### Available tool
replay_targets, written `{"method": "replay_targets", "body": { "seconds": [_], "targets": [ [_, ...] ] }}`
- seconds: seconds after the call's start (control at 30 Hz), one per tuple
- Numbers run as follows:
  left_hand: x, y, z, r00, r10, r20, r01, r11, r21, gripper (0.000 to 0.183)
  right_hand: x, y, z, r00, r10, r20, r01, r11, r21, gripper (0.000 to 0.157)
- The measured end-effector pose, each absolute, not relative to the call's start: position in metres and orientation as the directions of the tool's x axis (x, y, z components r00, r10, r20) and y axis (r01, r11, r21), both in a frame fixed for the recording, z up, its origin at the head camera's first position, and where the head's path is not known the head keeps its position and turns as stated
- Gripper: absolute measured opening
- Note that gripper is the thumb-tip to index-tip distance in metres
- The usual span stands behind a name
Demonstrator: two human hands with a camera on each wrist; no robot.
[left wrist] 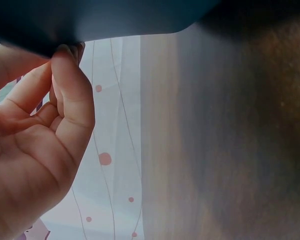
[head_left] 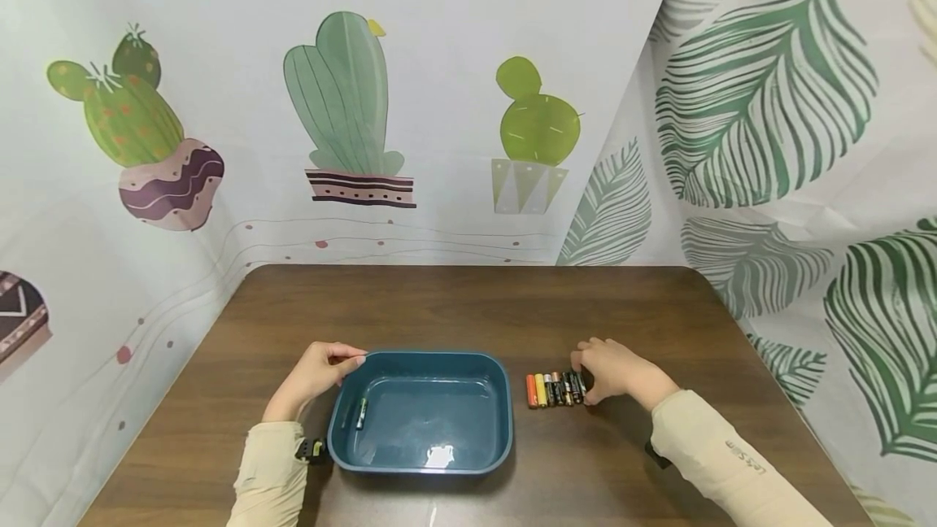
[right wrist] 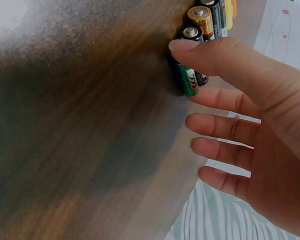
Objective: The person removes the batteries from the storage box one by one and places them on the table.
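Observation:
A dark blue rectangular tray [head_left: 439, 409] stands on the table, and one green-and-black battery [head_left: 362, 414] lies near its left wall. My left hand [head_left: 318, 372] pinches the tray's far left corner at the rim, thumb against fingertips. Right of the tray is a side-by-side row of batteries [head_left: 542, 391], orange, yellow, black and gold. At the row's right end is my right hand [head_left: 615, 368]. In the right wrist view its thumb and index finger pinch a green-and-black battery [right wrist: 190, 84] across its ends, while the other fingers are spread apart from it.
The brown wooden table [head_left: 468, 307] reaches back to a wall cloth [head_left: 454, 104] printed with cacti and leaves. A dark wrist camera [head_left: 313, 450] on the left wrist sits close to the tray's left side.

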State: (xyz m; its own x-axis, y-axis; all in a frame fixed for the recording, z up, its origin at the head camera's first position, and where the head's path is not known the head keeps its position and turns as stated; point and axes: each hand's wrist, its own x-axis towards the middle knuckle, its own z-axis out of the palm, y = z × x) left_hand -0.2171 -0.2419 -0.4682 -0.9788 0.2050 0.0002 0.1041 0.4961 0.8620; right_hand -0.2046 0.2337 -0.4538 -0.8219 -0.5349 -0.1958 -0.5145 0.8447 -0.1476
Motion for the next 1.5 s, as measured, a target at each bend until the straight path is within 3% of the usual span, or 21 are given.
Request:
{"method": "replay_targets", "body": {
  "seconds": [0.7, 0.97, 1.17, 1.5],
  "targets": [
    [-0.215, -0.243, -0.467, -0.979, 0.203, -0.002, 0.1, 0.492, 0.865, 0.018, -0.203, 0.233, -0.445, -0.824, -0.533, -0.191, -0.518, 0.846, -0.126, 0.044],
    [-0.216, -0.243, -0.467, -0.981, 0.191, -0.035, 0.069, 0.513, 0.856, 0.016, -0.206, 0.22, -0.418, -0.835, -0.537, -0.12, -0.533, 0.843, -0.064, 0.027],
    [-0.217, -0.242, -0.467, -0.98, 0.194, -0.036, 0.071, 0.519, 0.852, 0.015, -0.213, 0.194, -0.401, -0.793, -0.608, -0.038, -0.607, 0.794, -0.031, 0.021],
    [-0.218, -0.242, -0.469, -0.983, 0.182, -0.033, 0.067, 0.516, 0.854, 0.015, -0.218, 0.142, -0.386, -0.736, -0.677, 0.019, -0.677, 0.736, -0.009, 0.026]
  ]
}}
